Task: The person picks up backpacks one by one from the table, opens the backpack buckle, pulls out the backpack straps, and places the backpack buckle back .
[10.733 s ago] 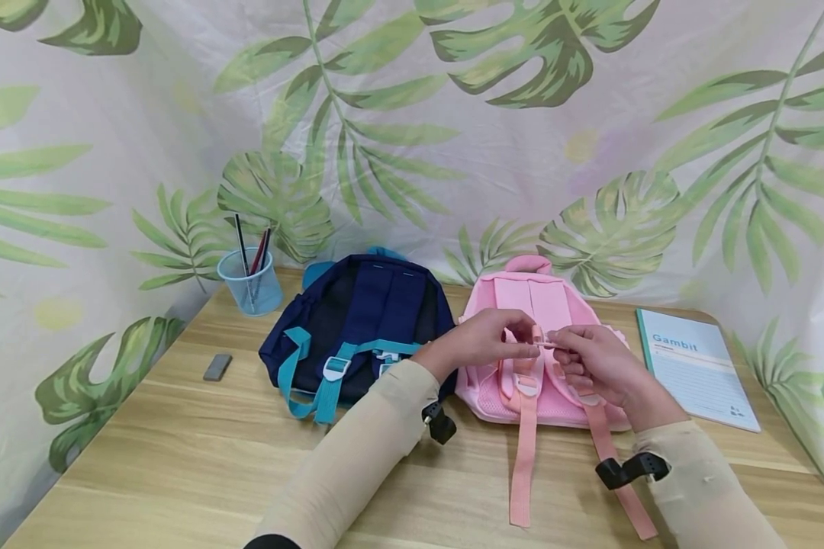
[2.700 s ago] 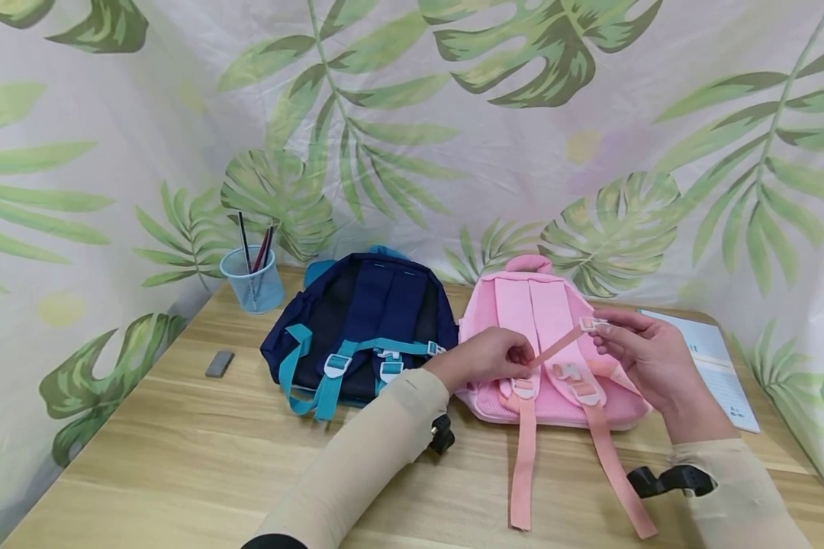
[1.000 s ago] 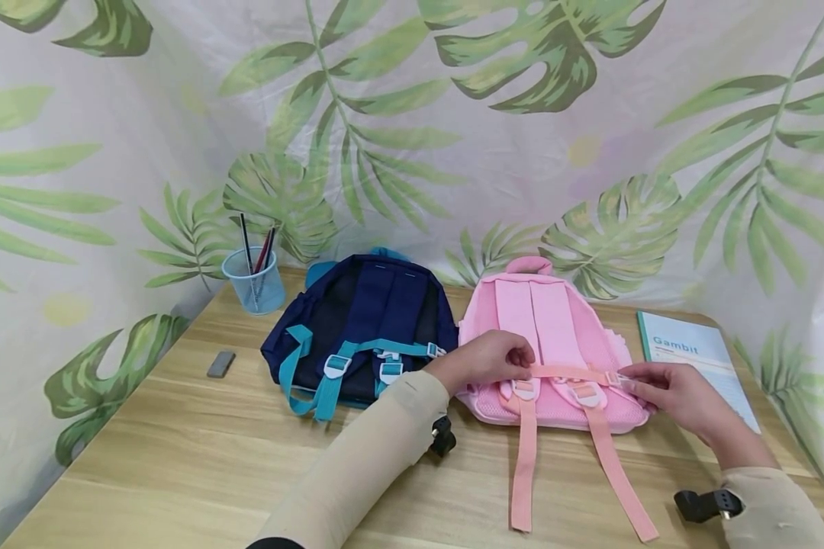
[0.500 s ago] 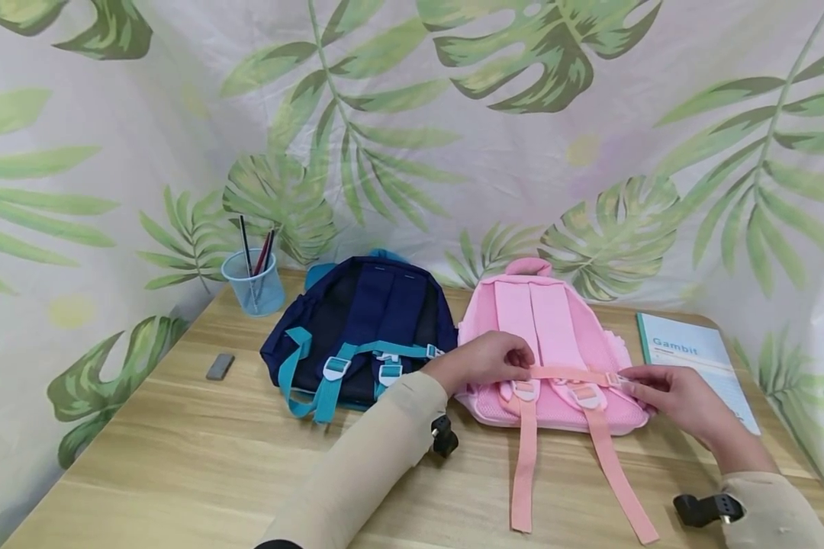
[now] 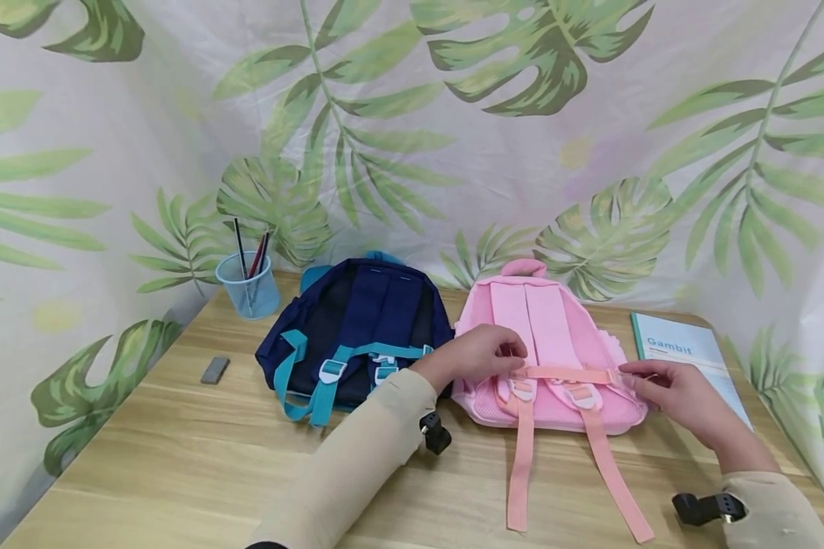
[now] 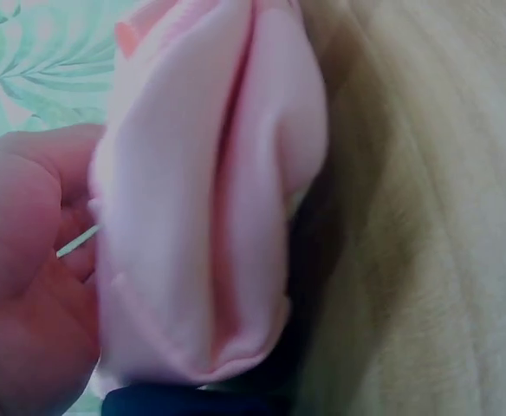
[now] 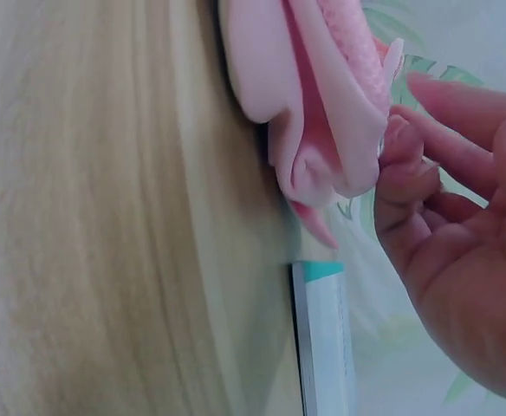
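A pink backpack [image 5: 552,335] lies on the table with its shoulder straps facing up. A peach chest strap [image 5: 566,374] runs nearly straight across it, joined at a pale buckle [image 5: 616,377] on the right. My left hand [image 5: 484,352] pinches the strap's left end, fingertips close above a strap adjuster. At the right end, my right hand [image 5: 680,396] holds the buckle between thumb and index finger, largely covering it. In the left wrist view the pink bag's side hides my left fingertips. The right wrist view has my right fingers [image 7: 413,173] by the bag's edge.
A navy backpack [image 5: 378,305] with teal straps lies left of the pink one. Behind it to the left stands a blue mesh pencil cup [image 5: 250,290]; a grey eraser [image 5: 215,370] lies nearer. A notebook [image 5: 687,358] is at the right. Two loose peach straps [image 5: 520,473] trail forward.
Earlier both hands were together mid-bag; then my right hand lifted the buckle end up and rightward. Since then the strap has come down flat across the bag, and the hands have barely moved this past second.
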The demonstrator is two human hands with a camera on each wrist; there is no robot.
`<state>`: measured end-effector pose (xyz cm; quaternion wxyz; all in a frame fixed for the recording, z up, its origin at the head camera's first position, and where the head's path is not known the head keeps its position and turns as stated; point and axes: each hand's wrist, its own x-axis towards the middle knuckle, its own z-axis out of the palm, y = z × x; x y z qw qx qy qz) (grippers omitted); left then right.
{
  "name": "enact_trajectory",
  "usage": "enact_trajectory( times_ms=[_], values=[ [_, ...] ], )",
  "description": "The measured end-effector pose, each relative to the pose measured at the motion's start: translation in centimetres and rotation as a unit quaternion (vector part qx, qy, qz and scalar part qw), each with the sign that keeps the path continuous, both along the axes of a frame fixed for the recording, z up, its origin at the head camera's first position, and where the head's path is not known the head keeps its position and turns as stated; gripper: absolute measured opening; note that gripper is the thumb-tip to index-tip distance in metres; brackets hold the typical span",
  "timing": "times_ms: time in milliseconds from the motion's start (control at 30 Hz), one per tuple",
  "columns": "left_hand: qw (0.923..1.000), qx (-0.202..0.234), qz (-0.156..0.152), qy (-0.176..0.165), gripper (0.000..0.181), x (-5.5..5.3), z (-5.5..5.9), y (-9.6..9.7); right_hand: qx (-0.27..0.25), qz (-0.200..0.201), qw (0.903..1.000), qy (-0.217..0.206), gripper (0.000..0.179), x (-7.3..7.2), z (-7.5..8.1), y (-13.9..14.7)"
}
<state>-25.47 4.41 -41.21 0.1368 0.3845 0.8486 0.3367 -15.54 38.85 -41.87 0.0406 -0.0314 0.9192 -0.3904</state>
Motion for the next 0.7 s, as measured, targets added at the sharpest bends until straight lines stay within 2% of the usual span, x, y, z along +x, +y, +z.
enact_trajectory(
  times_ms=[133, 233, 367, 467, 700],
  values=[
    [0.9993, 0.014, 0.033, 0.012, 0.016, -0.3, 0.8, -1.1, -0.012, -0.027, 0.9995, 0.013, 0.041, -0.5, 0.4, -0.4],
    [0.9978, 0.018, 0.059, 0.026, 0.019, -0.6, 1.6, -2.3, 0.001, -0.05, 0.9983, 0.031, 0.045, -0.9, 0.6, -1.1],
    [0.9923, 0.01, 0.098, 0.074, 0.02, -1.0, 2.7, -4.1, 0.029, -0.073, 0.9951, 0.059, 0.047, -1.4, 1.2, -2.2],
    [0.9859, 0.006, 0.129, 0.106, 0.021, -1.3, 3.1, -5.5, 0.048, -0.072, 0.9926, 0.085, 0.046, -1.7, 1.9, -3.2],
    [0.972, -0.007, 0.18, 0.15, 0.028, -1.3, 3.6, -8.8, 0.073, -0.039, 0.9887, 0.125, 0.042, -2.9, 3.6, -5.8]
  ],
)
